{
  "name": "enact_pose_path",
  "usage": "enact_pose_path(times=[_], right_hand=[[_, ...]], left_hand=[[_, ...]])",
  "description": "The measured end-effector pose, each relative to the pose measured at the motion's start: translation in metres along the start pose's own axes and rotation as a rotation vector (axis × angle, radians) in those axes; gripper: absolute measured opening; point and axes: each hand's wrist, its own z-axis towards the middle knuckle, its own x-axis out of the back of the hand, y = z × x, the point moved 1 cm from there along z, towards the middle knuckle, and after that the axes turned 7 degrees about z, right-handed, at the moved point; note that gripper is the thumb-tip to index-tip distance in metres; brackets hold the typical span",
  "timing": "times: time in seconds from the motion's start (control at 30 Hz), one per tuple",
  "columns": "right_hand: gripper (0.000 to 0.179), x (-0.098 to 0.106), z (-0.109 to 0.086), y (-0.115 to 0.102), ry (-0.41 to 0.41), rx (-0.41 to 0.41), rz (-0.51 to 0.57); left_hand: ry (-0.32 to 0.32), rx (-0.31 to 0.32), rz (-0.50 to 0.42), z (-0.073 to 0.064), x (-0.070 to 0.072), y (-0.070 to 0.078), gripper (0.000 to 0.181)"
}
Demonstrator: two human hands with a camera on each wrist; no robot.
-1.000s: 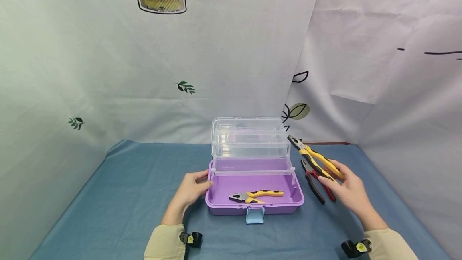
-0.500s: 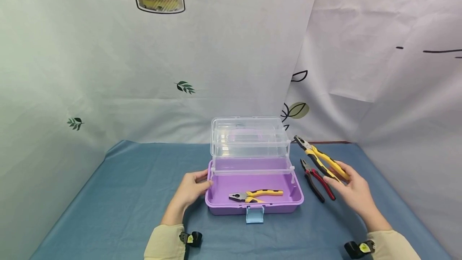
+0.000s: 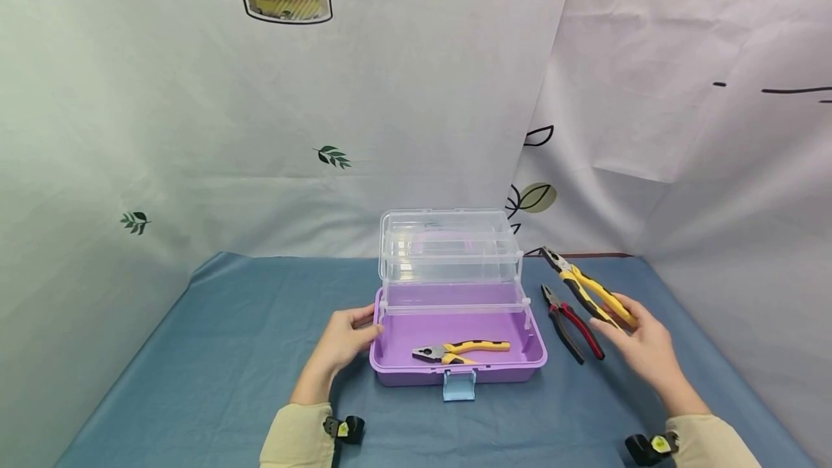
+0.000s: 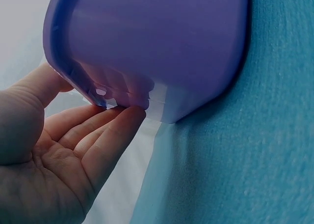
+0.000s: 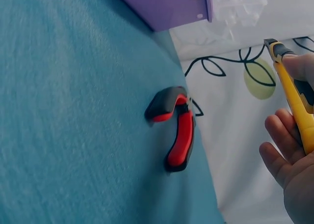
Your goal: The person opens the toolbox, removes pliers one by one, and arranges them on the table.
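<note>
Purple box (image 3: pixel 416 379), yellow-and-black pliers (image 3: pixel 590 287)

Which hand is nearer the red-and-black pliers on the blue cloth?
Right: the right hand is beside those pliers; the left hand is across the purple plastic box, holding its left side.

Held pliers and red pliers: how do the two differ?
The held pliers have yellow-and-black handles; the red pliers have red-and-black ones. The held pliers are gripped in the right hand, while the red pliers lie on the cloth, touched by neither hand. Both have their handles spread apart.
</note>
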Motion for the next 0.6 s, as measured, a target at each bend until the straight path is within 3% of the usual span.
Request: enact_pose_path(times=[0.6], right_hand=[[0.072,0.005,0.0,0.02,-0.016,-0.057,-0.034]], left_hand=[[-0.003,0.005,0.0,0.0,0.0,0.001,0.051]])
